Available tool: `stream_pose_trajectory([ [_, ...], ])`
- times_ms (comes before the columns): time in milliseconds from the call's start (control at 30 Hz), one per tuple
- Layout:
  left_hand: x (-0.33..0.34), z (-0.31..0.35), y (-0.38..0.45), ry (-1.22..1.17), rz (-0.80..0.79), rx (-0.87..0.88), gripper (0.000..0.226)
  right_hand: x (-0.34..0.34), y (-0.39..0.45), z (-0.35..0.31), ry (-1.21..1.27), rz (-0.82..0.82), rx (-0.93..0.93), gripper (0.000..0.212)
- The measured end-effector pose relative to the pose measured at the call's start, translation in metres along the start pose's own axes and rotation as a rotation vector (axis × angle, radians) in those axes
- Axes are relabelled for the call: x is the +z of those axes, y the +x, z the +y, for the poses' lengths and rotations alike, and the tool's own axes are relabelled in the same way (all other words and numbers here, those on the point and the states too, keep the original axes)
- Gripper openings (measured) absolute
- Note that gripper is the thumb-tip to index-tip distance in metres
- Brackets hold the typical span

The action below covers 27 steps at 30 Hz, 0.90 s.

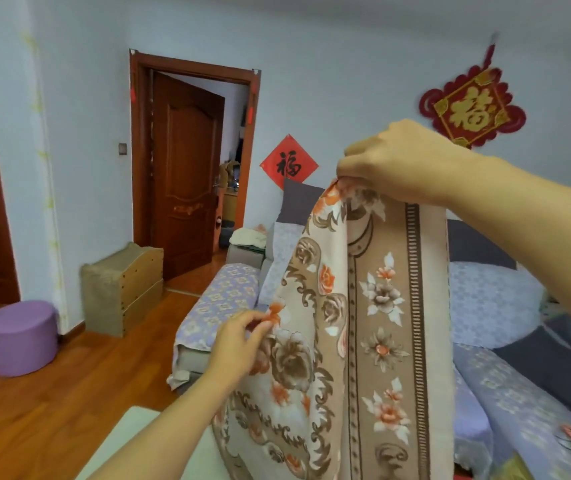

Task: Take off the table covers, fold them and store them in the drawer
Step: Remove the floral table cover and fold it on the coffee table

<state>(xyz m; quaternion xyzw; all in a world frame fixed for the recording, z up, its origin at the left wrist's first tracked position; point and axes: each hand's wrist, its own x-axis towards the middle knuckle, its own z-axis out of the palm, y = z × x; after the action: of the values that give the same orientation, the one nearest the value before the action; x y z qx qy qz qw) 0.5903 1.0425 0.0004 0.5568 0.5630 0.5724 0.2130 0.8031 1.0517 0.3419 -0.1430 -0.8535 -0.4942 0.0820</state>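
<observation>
A beige floral table cover [363,323] with orange and brown flowers hangs in front of me, lifted in the air. My right hand [402,161] grips its top edge at about head height. Lower down, my left hand [239,344] pinches the cloth's left edge between thumb and fingers. The cover's lower part runs out of view at the bottom. A pale table surface [131,434] shows below my left forearm. No drawer is in view.
A sofa [221,299] with a lilac patterned cover and grey cushions runs behind the cloth. A purple round stool [20,337] and a cardboard box [124,285] stand on the wood floor at left. An open wooden door [187,174] is beyond.
</observation>
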Motion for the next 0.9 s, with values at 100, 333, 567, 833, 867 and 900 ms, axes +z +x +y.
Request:
stream_pose_trajectory([
  [100, -0.003, 0.008, 0.004, -0.107, -0.211, -0.027, 0.021, -0.002, -0.019, 0.001, -0.061, 0.028, -0.042, 0.006],
  [333, 0.000, 0.029, 0.016, -0.340, -0.652, -0.110, 0.047, 0.010, -0.052, 0.008, -0.153, 0.163, -0.105, 0.008],
  [567, 0.013, 0.051, 0.007, -0.374, -0.544, -0.017, 0.025, 0.008, -0.060, 0.014, -0.170, 0.178, -0.119, 0.008],
  [833, -0.020, 0.081, -0.021, 0.026, -0.135, 0.320, 0.021, 0.020, -0.082, 0.029, -0.182, 0.042, -0.026, 0.011],
  [867, -0.024, 0.087, -0.032, 0.146, -0.063, 0.440, 0.021, 0.023, -0.083, 0.030, -0.179, 0.028, -0.001, 0.015],
  [900, -0.027, 0.092, -0.044, 0.228, -0.029, 0.524, 0.020, 0.024, -0.084, 0.032, -0.175, 0.018, 0.019, 0.017],
])
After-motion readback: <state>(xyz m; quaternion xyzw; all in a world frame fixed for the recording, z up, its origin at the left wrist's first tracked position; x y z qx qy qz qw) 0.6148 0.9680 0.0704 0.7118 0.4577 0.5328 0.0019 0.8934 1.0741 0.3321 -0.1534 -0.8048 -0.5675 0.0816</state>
